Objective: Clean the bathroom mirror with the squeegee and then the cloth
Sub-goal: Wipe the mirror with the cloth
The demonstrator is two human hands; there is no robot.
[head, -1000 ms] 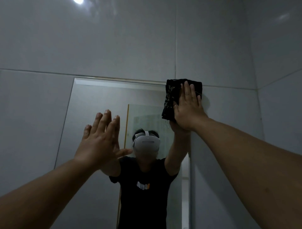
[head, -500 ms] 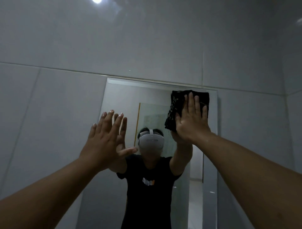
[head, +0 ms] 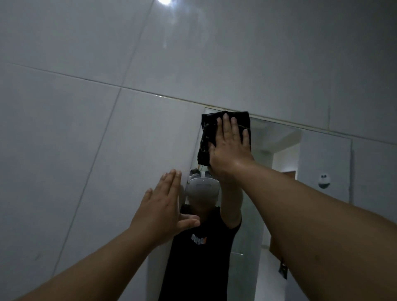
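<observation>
A frameless mirror hangs on the grey tiled wall. My right hand presses a folded black cloth flat against the mirror's top left corner, fingers spread over it. My left hand lies open and flat at the mirror's left edge, lower down, holding nothing. No squeegee is in view. The mirror reflects a person in a black T-shirt with a white headset.
Large grey wall tiles surround the mirror on the left and above. A ceiling light glare shows at the top. The mirror reflects a doorway and a small white device on the right.
My right hand has slid the cloth from the mirror's top right to its top left corner. My left hand has shifted left to the mirror's edge. The view has turned right.
</observation>
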